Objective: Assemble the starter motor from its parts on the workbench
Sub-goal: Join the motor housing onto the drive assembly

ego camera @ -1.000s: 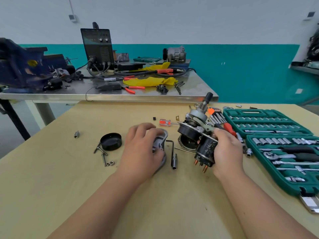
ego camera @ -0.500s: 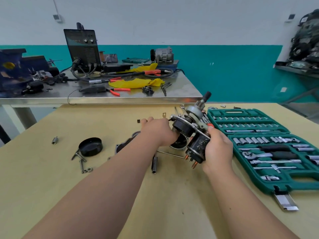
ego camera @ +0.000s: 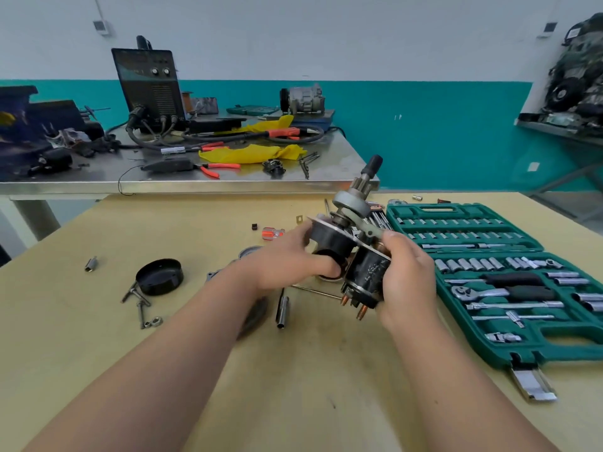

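Observation:
I hold the partly built starter motor (ego camera: 350, 243) tilted above the wooden workbench (ego camera: 98, 321), its shaft and pinion pointing up and away. My right hand (ego camera: 408, 275) grips the black solenoid with the copper studs at its lower end. My left hand (ego camera: 287, 259) grips the black motor housing from the left, thumb at its open end. A black round cap (ego camera: 160, 277) lies to the left, with long bolts and a nut (ego camera: 142, 308) beside it. A grey end housing (ego camera: 217, 275) is mostly hidden behind my left forearm.
An open green socket set case (ego camera: 489, 350) fills the right side of the bench. A black socket (ego camera: 282, 311), a thin rod (ego camera: 313, 291), a small orange screwdriver (ego camera: 272, 233) and a small sleeve (ego camera: 91, 263) lie loose. A cluttered steel table (ego camera: 182, 184) stands behind.
My left hand left the grey end housing on the bench and moved right onto the motor housing. The starter motor rose slightly in my right hand, and the view shifted right.

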A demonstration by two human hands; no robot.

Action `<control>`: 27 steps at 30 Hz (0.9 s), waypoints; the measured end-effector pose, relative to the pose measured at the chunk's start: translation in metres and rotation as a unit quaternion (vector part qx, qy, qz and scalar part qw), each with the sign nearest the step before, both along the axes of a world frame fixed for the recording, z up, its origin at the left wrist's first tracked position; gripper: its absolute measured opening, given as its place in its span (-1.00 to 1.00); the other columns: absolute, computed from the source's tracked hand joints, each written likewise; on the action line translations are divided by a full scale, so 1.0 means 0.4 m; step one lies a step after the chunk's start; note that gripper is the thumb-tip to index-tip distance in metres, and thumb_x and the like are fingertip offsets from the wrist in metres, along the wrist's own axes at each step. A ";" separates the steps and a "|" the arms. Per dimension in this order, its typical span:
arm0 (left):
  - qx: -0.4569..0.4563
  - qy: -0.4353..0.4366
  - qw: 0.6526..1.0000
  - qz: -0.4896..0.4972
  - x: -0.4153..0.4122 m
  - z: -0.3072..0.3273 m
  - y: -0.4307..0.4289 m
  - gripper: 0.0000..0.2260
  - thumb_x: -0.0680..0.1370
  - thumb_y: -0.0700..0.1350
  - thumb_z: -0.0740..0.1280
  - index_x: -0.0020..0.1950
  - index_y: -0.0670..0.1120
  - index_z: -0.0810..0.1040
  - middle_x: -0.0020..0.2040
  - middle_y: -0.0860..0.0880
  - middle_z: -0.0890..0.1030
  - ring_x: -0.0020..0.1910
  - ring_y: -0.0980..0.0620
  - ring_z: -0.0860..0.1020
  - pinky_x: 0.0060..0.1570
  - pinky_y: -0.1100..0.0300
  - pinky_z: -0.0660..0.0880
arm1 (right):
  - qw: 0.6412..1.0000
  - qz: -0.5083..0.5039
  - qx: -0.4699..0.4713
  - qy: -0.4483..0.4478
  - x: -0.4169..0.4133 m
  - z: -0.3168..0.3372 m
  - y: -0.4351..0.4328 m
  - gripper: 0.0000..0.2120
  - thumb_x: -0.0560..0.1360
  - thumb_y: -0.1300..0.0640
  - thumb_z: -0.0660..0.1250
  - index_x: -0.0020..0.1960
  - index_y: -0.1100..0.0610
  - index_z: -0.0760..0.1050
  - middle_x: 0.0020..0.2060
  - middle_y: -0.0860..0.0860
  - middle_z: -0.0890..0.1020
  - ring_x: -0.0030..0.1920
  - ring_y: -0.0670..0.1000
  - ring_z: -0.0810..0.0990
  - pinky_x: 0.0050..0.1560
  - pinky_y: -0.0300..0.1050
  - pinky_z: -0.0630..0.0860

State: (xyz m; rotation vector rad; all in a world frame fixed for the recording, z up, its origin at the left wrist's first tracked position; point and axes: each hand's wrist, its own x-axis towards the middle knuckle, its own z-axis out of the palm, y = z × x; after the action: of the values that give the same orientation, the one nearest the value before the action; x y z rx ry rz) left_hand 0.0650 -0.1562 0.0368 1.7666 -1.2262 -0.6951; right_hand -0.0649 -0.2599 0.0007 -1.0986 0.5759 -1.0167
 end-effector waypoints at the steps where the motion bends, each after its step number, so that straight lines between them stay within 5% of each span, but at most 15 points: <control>1: -0.047 0.068 0.997 -0.014 -0.003 0.000 0.036 -0.30 0.25 0.06 0.47 0.37 0.12 0.38 0.21 0.05 0.58 0.19 0.07 0.57 0.21 0.16 0.49 | 1.000 0.015 -0.015 0.001 -0.002 0.005 0.004 -0.83 0.35 -0.01 0.31 -0.23 0.04 0.62 -0.38 0.00 0.62 -0.37 0.03 0.64 -0.42 -0.04 0.53; 3: -0.119 0.158 0.980 -0.009 -0.018 -0.015 0.091 -0.24 0.25 0.13 0.49 0.42 0.12 0.34 0.27 0.06 0.57 0.21 0.11 0.58 0.17 0.21 0.52 | 0.997 0.032 -0.064 0.015 0.001 0.010 0.018 -0.83 0.35 -0.03 0.30 -0.21 0.01 0.63 -0.36 -0.02 0.63 -0.33 0.04 0.64 -0.41 -0.01 0.55; 5: -0.139 0.135 0.980 0.047 -0.047 -0.048 0.123 -0.24 0.25 0.17 0.54 0.39 0.16 0.34 0.20 0.18 0.59 0.18 0.20 0.57 0.13 0.24 0.54 | 0.989 0.040 -0.132 0.043 0.007 0.009 0.046 -0.82 0.33 -0.06 0.29 -0.19 -0.06 0.64 -0.32 -0.05 0.65 -0.26 0.05 0.64 -0.29 0.01 0.59; 8: -0.180 0.138 0.965 0.130 -0.070 -0.094 0.152 -0.29 0.29 0.08 0.55 0.37 0.08 0.34 0.14 0.16 0.63 0.16 0.20 0.58 0.15 0.25 0.53 | 0.972 0.060 -0.219 0.062 0.015 0.008 0.097 -0.83 0.37 -0.01 0.26 -0.16 -0.15 0.63 -0.29 -0.12 0.66 -0.26 -0.12 0.62 -0.31 -0.26 0.51; 16: -0.221 0.162 0.948 0.162 -0.062 -0.125 0.182 -0.31 0.22 0.18 0.56 0.27 0.09 0.41 0.16 0.03 0.64 0.21 0.03 0.59 0.27 -0.06 0.48 | 0.971 0.083 -0.218 0.056 0.020 0.017 0.150 -0.80 0.40 0.07 0.24 -0.23 -0.11 0.63 -0.31 -0.18 0.65 -0.29 -0.20 0.61 -0.36 -0.38 0.47; 19: -0.202 0.192 0.948 0.153 -0.049 -0.127 0.181 -0.24 0.21 0.32 0.54 0.32 0.11 0.40 0.24 -0.01 0.60 0.23 0.01 0.58 0.27 -0.09 0.47 | 0.978 0.082 -0.173 0.086 0.023 0.012 0.148 -0.82 0.37 0.00 0.25 -0.20 -0.13 0.64 -0.32 -0.11 0.66 -0.25 -0.06 0.64 -0.27 -0.10 0.58; 23: -0.208 0.265 0.927 0.165 -0.043 -0.115 0.170 -0.44 0.40 0.49 0.18 0.20 0.17 0.56 0.19 -0.05 0.64 0.17 -0.03 0.62 0.19 -0.13 0.52 | 0.990 0.085 -0.070 0.091 0.026 0.006 0.143 -0.80 0.47 0.03 0.29 -0.28 -0.13 0.63 -0.40 -0.07 0.64 -0.32 0.01 0.63 -0.27 0.13 0.60; 27: -0.221 0.416 0.852 0.229 -0.030 -0.089 0.141 -0.53 0.66 0.18 0.01 0.19 -0.10 0.55 0.14 -0.20 0.64 -0.05 -0.12 0.63 0.05 -0.08 0.55 | 0.981 0.143 0.130 0.015 0.033 0.000 0.122 -0.82 0.48 0.03 0.32 -0.24 0.04 0.64 -0.34 0.11 0.66 -0.34 0.12 0.67 -0.34 0.01 0.56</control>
State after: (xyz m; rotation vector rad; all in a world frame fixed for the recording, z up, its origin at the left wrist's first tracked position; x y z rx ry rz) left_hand 0.0530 -0.0997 0.0011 1.0877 -0.3018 -0.6988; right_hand -0.0516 -0.2111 0.0006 -0.9321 0.5393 -0.6552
